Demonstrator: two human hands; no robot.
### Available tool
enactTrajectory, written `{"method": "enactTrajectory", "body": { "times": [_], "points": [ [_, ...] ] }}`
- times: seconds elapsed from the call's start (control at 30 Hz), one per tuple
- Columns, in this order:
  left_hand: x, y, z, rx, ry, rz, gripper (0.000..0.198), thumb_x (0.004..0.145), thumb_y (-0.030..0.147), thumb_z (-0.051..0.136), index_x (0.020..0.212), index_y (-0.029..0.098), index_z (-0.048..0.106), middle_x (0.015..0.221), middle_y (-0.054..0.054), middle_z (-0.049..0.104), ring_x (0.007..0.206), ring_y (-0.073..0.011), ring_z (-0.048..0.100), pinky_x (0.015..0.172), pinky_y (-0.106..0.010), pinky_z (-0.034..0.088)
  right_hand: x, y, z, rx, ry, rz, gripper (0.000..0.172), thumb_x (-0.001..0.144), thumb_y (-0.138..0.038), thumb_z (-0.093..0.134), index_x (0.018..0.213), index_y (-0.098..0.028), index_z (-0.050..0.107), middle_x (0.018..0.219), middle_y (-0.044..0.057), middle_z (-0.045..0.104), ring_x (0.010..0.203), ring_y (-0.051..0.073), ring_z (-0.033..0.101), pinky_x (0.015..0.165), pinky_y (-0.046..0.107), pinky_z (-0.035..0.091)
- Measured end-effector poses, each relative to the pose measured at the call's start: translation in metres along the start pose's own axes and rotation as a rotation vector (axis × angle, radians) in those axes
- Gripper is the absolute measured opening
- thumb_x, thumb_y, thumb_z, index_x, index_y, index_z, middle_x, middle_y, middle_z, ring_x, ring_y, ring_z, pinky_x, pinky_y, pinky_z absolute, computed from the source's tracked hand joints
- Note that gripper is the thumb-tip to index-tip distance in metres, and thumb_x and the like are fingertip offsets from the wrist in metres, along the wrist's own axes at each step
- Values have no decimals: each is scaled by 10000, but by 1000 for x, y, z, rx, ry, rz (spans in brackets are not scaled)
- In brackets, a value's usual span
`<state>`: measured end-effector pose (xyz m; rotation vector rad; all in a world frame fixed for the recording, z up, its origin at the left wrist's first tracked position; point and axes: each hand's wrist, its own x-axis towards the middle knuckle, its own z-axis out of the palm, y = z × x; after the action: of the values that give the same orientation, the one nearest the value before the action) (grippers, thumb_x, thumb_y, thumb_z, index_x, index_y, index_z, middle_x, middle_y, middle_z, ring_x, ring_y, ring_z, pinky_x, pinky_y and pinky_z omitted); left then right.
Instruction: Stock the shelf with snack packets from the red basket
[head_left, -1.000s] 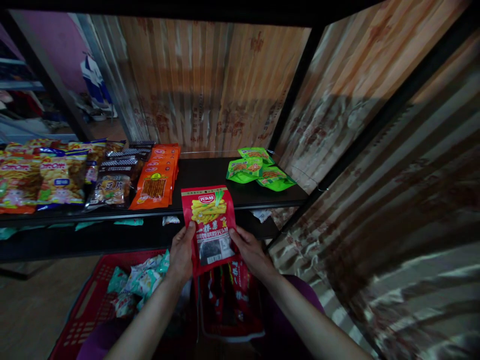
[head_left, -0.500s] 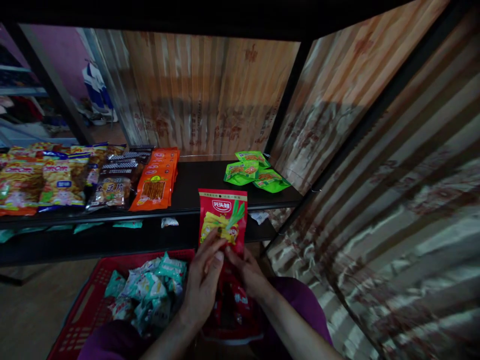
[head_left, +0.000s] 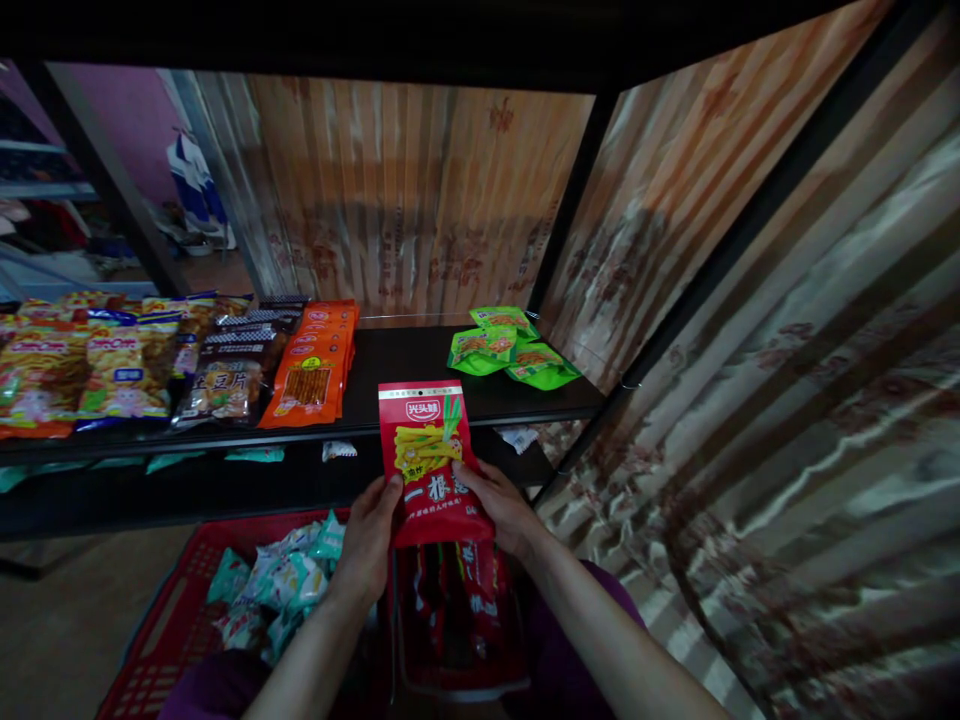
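Between my two hands is a red snack packet [head_left: 427, 465] with yellow sticks and green onion printed on its front. My left hand [head_left: 369, 535] grips its left edge, thumb on the front. On the right edge my right hand [head_left: 501, 508] is closed the same way. The packet is held upright, face toward me, just in front of the shelf edge. Below it, more red packets [head_left: 480, 600] lie in a red container [head_left: 465, 690] between my knees.
A red basket [head_left: 161, 610] with several teal-and-white packets [head_left: 289, 580] stands at my left. The black shelf [head_left: 405, 350] bears orange packets [head_left: 309, 370], dark chip bags [head_left: 225, 370], yellow noodle-like snack bags [head_left: 127, 370] and green packets [head_left: 517, 345]. Patterned curtains [head_left: 750, 400] hang behind and right.
My left hand has moved from the packet's front to its left edge. The packet has shifted slightly left, and more of its printed front shows.
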<state>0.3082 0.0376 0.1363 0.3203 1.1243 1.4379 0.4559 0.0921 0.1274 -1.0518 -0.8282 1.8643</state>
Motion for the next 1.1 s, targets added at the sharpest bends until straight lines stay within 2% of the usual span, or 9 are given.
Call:
{"method": "enactTrajectory", "body": {
  "times": [0.27,0.53,0.67,0.87,1.1],
  "points": [
    [13,-2,-2,49,6,47,400,588,452,782,855,171,681,799,-58,737,756,-212,692,731,-338,533,4,4,-5,29,-9,-50,484,625,-403,800,1041,-207,649,848,32,746,752,224,707,751,373,553],
    [10,-5,-4,17,51,44,403,591,437,781,878,177,668,820,-46,733,780,-200,685,783,-345,522,3,7,-5,28,-11,-80,513,594,-432,811,1032,-214,660,868,33,745,782,236,704,790,393,534],
    [6,-3,-4,-27,87,46,355,587,360,776,872,180,666,861,-45,730,826,-201,680,807,-337,516,3,6,-5,22,-5,-99,484,608,-415,806,1023,-216,655,876,28,746,772,224,699,769,376,535],
    [-14,5,3,-24,-78,56,265,576,280,733,812,177,668,828,-55,724,822,-232,681,739,-327,534,4,4,-7,15,37,-113,493,593,-414,811,1016,-218,652,863,24,745,764,219,696,758,373,538],
    [-13,-2,-2,5,-37,106,331,579,260,744,887,165,668,872,-46,723,825,-203,669,714,-287,510,-1,1,-1,23,24,-120,479,587,-397,815,999,-214,653,868,20,743,777,210,692,772,364,531]
  ]
}}
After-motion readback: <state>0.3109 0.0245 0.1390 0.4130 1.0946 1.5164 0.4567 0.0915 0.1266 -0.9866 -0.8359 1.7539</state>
